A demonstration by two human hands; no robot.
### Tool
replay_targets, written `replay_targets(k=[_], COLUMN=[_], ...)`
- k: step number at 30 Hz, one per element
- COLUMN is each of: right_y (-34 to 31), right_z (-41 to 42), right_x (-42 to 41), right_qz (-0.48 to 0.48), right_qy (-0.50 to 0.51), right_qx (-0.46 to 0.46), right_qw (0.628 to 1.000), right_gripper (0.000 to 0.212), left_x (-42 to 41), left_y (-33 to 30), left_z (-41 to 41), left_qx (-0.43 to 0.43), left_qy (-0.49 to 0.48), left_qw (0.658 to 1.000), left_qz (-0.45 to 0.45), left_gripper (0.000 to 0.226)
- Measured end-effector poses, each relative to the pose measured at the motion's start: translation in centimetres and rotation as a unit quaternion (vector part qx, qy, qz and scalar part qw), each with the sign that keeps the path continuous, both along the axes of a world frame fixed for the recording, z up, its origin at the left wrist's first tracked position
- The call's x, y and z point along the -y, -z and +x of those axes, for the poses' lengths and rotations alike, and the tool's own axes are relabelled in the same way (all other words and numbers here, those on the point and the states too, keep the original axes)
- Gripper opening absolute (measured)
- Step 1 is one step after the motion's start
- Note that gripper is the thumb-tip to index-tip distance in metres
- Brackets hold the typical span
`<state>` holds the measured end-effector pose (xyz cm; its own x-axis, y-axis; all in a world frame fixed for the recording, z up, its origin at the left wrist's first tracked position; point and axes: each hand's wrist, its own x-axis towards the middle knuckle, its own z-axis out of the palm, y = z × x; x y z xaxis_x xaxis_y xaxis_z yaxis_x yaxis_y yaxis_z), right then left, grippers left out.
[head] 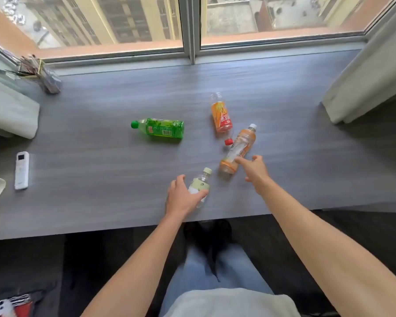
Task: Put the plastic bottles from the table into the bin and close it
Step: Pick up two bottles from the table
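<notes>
Several plastic bottles lie on the grey table (101, 175). A small clear bottle with a pale green cap (201, 181) lies near the front edge, and my left hand (183, 199) wraps around its lower half. An orange-labelled bottle with a white cap (239, 147) lies to its right; the fingertips of my right hand (255, 169) touch its lower part, fingers apart. An orange bottle with a red cap (221, 117) lies behind it. A green bottle (160, 130) lies on its side at the centre. No bin is in view.
A white remote control (21, 170) lies at the table's left. A holder with sticks (44, 74) stands at the back left corner. Pale curtains hang at the left (9, 110) and right (364, 83). A window runs behind the table. My legs are below the front edge.
</notes>
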<state>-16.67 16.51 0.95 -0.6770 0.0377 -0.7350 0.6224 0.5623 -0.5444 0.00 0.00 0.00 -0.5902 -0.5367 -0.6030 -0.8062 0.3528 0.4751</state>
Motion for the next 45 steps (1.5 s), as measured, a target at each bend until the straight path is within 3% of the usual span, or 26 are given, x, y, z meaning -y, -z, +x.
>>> replay_targets(k=[5,9,16,21,27,35,40,45], right_y=[2.2,5.0,7.4,6.1,4.1,2.4,2.0,2.7], right_z=[-2.3,-3.0,-3.6,-1.5,4.8,15.4,21.5,29.9], right_x=[4.0,5.4,3.6,-0.7,-8.4,-19.3,-22.5,-24.7], right_qz=[0.066,0.115,0.159,0.121,0.054,0.093,0.127,0.145], right_qy=[0.034,0.061,0.050,0.022,-0.049,-0.049,0.013,0.145], right_qx=[-0.016,-0.038,-0.072,-0.046,-0.029,-0.030,0.005,0.058], right_qw=[0.997,0.991,0.983,0.991,0.997,0.994,0.992,0.977], right_gripper=[0.109,0.117,0.084,0.071,0.064,0.065,0.060,0.061], left_x=[-1.5,-2.5,-2.9,-2.4,-2.5,-3.1,-2.4,-3.7], left_y=[2.8,5.0,6.3,4.9,2.1,1.8,2.4,2.8], left_z=[-2.0,-1.7,-1.4,-0.8,3.8,11.0,11.5,9.0], left_qx=[0.041,0.050,0.032,0.034,0.027,0.093,0.131,0.148], left_qy=[0.032,0.030,0.017,0.007,0.022,0.109,0.209,0.338], left_qw=[0.998,0.996,0.996,0.999,0.999,0.988,0.967,0.927], left_qz=[-0.023,-0.068,-0.078,-0.035,-0.005,0.060,0.064,0.059], left_gripper=[0.122,0.109,0.080,0.071,0.063,0.055,0.057,0.060])
